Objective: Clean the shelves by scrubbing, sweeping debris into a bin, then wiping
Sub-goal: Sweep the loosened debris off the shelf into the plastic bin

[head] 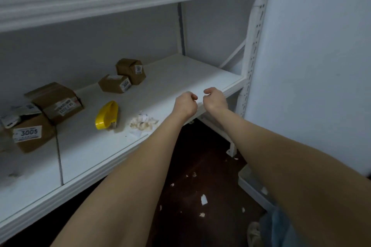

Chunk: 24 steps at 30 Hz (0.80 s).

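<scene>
White shelf [190, 74]: left hand [185, 103], right hand [214, 99], fingers curled, seemingly empty; palms hidden.

Single wide-angle head view, facing forward and down, near shelf [190, 74], floor [200, 166] beneath.

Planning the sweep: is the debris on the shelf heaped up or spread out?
Heaped: the scraps sit in one pile near the front edge of the shelf, right of the yellow brush. More bits litter the floor.
</scene>
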{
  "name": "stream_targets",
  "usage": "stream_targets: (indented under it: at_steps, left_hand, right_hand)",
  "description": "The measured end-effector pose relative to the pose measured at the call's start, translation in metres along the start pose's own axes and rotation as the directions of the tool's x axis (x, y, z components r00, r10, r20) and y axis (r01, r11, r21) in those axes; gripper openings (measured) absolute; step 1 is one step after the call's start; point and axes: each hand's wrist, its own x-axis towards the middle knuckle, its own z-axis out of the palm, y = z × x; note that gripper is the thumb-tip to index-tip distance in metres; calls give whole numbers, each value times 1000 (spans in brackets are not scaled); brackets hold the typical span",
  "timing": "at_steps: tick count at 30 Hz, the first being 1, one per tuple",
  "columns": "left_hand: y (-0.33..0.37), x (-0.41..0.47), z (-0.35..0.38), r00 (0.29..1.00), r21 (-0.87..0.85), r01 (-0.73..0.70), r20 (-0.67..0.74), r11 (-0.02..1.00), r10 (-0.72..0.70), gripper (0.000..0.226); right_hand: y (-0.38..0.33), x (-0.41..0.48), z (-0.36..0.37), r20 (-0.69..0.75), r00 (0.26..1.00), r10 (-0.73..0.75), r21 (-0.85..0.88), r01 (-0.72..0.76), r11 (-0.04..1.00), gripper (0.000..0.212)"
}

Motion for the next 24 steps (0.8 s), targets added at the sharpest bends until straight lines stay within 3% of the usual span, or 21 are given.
stream_targets:
  at_steps: [10, 20, 24]
  left_hand:
    - [29, -36, 102, 958, 214, -67, 287, 974, 3, 34]
    - [34, -22, 231, 888, 283, -99, 458, 954, -44, 36]
    - [21, -10, 280, 857, 299, -75, 507, 951, -92, 29]
  right_hand:
    - [105, -30, -59, -63, 971, 232, 45, -230, 972, 41]
    - [232, -4, -84, -81, 863, 499, 95, -491, 866, 42]
    - [290, 10, -63, -35, 798, 602, 159, -590, 791, 28]
